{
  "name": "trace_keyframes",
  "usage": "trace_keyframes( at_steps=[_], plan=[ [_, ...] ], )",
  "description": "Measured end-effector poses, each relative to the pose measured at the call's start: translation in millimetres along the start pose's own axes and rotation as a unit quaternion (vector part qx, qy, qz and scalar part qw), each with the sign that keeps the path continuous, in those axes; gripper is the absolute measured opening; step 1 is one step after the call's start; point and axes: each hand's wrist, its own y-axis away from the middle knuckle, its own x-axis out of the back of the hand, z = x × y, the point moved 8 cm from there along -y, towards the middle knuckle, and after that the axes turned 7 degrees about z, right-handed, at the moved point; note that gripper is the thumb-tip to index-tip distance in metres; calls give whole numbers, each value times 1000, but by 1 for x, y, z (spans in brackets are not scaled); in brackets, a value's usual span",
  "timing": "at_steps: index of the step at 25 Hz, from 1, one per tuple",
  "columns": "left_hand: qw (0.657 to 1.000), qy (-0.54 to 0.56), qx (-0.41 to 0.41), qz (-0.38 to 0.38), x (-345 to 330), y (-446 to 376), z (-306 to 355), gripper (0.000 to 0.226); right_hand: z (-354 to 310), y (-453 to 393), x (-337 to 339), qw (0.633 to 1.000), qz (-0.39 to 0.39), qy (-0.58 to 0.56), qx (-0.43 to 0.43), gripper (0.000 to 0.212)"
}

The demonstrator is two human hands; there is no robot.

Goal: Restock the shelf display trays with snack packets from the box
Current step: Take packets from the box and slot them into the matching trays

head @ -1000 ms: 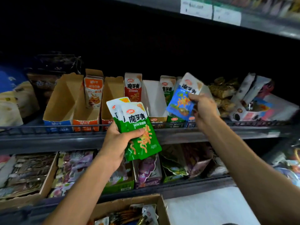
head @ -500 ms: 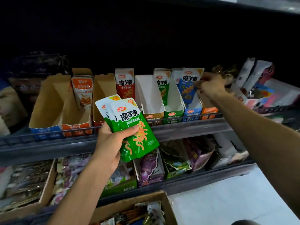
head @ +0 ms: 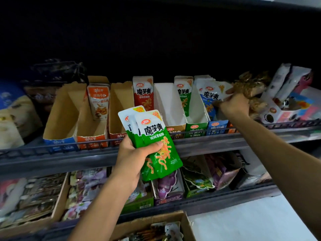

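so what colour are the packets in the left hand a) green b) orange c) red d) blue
a: the left hand grips green packets with white tops, held in front of the shelf rail; the blue packets are at the right hand, up in the tray.

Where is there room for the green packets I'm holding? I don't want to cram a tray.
The green tray holds one packet at its back, the front bare. The white tray beside it and the far-left brown tray look empty. The blue tray, where the right hand works, is crowded.
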Motion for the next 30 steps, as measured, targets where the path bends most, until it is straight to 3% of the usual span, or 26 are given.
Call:
trace_keyframes(
  at_steps=[3,4,6,8,10,15,18,23,25,30],
  plan=[
    [1000,9,0,4,0,2,2,49,-30,40,29,992,78,-88,49,26],
    [1000,5,-1,5,0,3,3,49,-45,63,31,988,49,-124,73,18],
    [1000,1,-7,5,0,6,5,50,-80,121,9,970,-141,-175,96,15],
    [1000,0,-11,0,-2,12,7,51,-101,176,-17,908,-347,-228,49,23],
    [1000,-1,-18,-11,-1,18,9,52,-107,191,-29,880,-394,-265,5,25],
    [999,15,-21,-44,3,26,17,47,-102,183,-31,862,-381,-320,-95,26],
    [1000,15,-12,-22,8,21,15,39,-94,156,-21,888,-330,-304,-102,24],
    [1000,-21,-11,9,18,8,12,34,-113,54,21,952,-138,-266,62,49],
    [999,-34,-13,6,16,4,11,35,-126,20,28,961,-90,-241,102,45],
    [999,-37,-20,4,18,-4,14,36,-141,-23,8,975,-105,-172,92,37]
  ],
)
